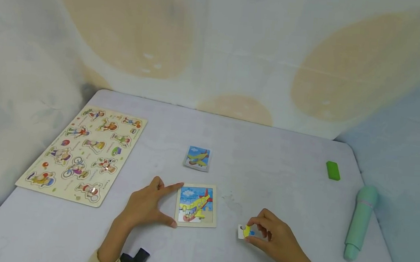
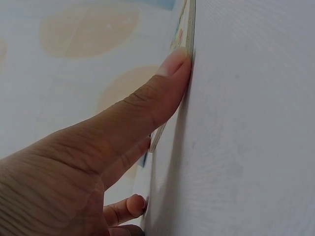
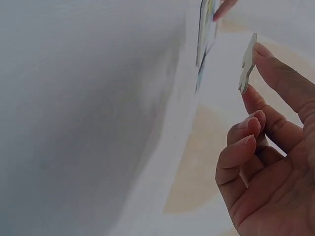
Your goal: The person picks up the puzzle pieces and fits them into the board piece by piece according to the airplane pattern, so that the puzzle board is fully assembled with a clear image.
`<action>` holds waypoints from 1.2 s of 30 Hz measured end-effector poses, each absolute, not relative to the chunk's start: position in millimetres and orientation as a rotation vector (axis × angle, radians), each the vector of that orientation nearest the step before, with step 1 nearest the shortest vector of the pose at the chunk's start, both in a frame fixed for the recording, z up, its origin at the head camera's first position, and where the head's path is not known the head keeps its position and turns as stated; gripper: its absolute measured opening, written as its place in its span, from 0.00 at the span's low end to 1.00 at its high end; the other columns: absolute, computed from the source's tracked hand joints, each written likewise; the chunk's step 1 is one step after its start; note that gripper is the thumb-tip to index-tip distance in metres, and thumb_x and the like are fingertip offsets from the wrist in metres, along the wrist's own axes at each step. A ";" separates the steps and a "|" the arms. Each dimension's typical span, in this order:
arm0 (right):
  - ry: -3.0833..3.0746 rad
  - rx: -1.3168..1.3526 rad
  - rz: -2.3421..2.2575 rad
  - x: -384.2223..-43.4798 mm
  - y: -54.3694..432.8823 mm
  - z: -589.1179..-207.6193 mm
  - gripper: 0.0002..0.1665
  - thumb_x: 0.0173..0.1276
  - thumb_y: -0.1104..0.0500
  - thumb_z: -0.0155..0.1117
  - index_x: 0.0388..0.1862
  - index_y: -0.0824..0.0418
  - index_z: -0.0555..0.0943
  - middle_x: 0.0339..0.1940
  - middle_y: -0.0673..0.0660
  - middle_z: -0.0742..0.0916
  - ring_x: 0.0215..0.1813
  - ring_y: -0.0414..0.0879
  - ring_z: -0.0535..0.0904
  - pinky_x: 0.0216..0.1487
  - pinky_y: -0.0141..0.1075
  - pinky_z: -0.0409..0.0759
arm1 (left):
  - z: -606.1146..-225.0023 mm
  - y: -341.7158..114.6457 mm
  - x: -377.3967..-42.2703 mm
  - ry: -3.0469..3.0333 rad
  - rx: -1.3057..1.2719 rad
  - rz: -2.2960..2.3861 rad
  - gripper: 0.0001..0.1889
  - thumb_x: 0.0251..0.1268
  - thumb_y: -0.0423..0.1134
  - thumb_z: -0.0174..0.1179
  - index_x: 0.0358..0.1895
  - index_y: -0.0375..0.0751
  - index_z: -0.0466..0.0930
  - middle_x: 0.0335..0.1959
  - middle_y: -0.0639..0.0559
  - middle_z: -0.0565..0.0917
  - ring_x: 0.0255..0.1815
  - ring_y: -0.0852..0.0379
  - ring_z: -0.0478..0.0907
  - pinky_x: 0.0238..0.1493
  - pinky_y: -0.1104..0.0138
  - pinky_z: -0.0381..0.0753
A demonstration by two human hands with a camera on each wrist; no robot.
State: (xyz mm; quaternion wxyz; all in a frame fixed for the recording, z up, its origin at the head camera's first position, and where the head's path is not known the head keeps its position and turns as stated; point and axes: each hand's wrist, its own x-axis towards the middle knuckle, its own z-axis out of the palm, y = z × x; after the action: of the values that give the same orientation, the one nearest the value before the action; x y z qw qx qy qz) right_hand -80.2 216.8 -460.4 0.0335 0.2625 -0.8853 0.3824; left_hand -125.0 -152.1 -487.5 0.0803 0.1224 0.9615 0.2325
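A small square jigsaw puzzle (image 1: 196,206) in a pale wooden frame lies on the table, showing a yellow airplane; bare wood shows at its lower right corner. My left hand (image 1: 147,205) touches the frame's left side with thumb and index finger spread apart, the thumb at the lower corner and the index finger at the upper one. Between thumb and index finger my right hand (image 1: 277,239) pinches a puzzle piece (image 1: 245,231), white, yellow and blue, to the right of the frame. In the right wrist view the puzzle piece (image 3: 248,64) appears edge-on above the table, its other fingers curled.
Beyond the puzzle lies a small airplane picture card (image 1: 198,158). A large board of cartoon figures (image 1: 86,154) covers the left side. At right are a green block (image 1: 333,170) and a mint-green microphone-shaped object (image 1: 360,223). A black object (image 1: 135,260) sits near the left wrist.
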 end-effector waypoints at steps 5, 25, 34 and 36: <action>-2.793 0.792 1.151 -87.8 201.6 -459.0 0.18 0.49 0.60 0.81 0.39 0.52 0.85 0.30 0.46 0.75 0.30 0.32 0.68 0.27 0.26 0.72 | -486.6 -152.2 -124.8 2.877 0.368 0.695 0.55 0.21 0.66 0.81 0.69 0.69 0.72 0.38 0.54 0.63 0.26 0.60 0.60 0.23 0.69 0.59; -3.018 0.806 0.875 -112.0 141.4 -462.5 0.17 0.50 0.54 0.82 0.38 0.53 0.86 0.31 0.43 0.73 0.31 0.34 0.69 0.30 0.25 0.70 | -485.8 -151.7 -125.3 2.885 0.371 0.693 0.55 0.21 0.66 0.81 0.69 0.70 0.72 0.39 0.54 0.63 0.26 0.60 0.60 0.23 0.68 0.59; -3.015 0.929 0.780 -117.6 126.1 -465.7 0.18 0.51 0.51 0.81 0.39 0.57 0.86 0.32 0.46 0.76 0.31 0.32 0.67 0.30 0.24 0.69 | -486.0 -151.6 -124.6 2.897 0.374 0.707 0.54 0.21 0.67 0.80 0.68 0.70 0.73 0.38 0.54 0.63 0.26 0.61 0.60 0.23 0.69 0.59; -3.017 0.935 0.732 -117.7 124.5 -465.9 0.18 0.51 0.51 0.81 0.38 0.58 0.86 0.33 0.46 0.76 0.31 0.33 0.68 0.31 0.24 0.70 | -486.3 -151.9 -124.5 2.899 0.377 0.712 0.54 0.22 0.67 0.80 0.68 0.70 0.73 0.38 0.54 0.63 0.26 0.60 0.60 0.23 0.69 0.59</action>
State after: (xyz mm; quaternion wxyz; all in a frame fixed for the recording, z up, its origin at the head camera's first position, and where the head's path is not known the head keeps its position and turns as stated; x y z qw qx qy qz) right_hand -117.7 124.5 -465.9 -0.0502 0.2882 -0.9293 0.2255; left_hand -124.5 -151.9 -486.3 0.0665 0.1251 0.9613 0.2362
